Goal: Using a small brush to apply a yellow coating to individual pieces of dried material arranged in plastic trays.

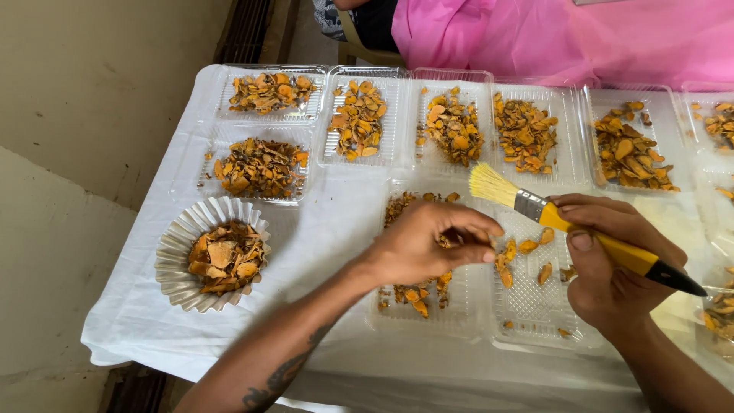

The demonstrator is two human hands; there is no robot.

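My right hand (612,268) grips a paintbrush (581,229) with a yellow handle, black tip and pale bristles pointing up-left. My left hand (428,245) hovers over a clear plastic tray (535,306), fingers pinched together just above some orange-yellow dried slices (508,264); whether it holds a slice I cannot tell. A second clear tray (428,313) under the left hand holds more slices. The brush bristles lie over the near trays' back edge.
Several clear trays of dried slices (451,126) line the back of the white-covered table (321,229). A fluted foil dish (218,256) of slices stands at the left. A person in pink (566,38) sits across. The table's left edge drops off.
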